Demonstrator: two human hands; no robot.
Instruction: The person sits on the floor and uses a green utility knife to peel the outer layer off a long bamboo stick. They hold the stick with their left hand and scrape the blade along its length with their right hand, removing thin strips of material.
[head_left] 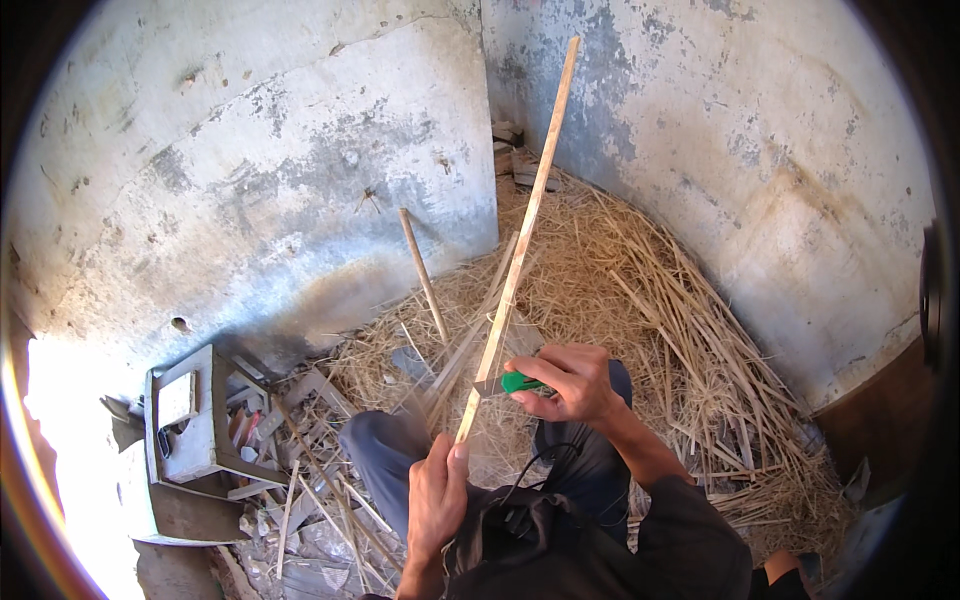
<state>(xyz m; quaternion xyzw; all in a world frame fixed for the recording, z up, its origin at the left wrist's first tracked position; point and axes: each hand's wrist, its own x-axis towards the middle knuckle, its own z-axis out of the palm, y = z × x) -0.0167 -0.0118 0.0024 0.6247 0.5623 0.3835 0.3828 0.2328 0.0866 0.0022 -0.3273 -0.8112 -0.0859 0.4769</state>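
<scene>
My left hand (pixel 437 492) is closed round the near end of a long, pale bamboo strip (pixel 522 240), which slants up and away toward the corner of the walls. My right hand (pixel 572 384) grips a knife with a green handle (pixel 520 381). Its grey blade (pixel 488 387) lies across the strip, touching it or very close, a short way beyond my left fingers. Thin shavings seem to curl along the strip near the blade. My right fingers hide part of the handle.
Straw-like shavings (pixel 570 260) cover the floor, with a pile of split strips (pixel 690 320) along the right wall. A stick (pixel 424 275) stands up ahead. To the left is a worn wooden stool-like frame (pixel 205 430) beside loose slats. Peeling walls (pixel 330 150) meet in a corner.
</scene>
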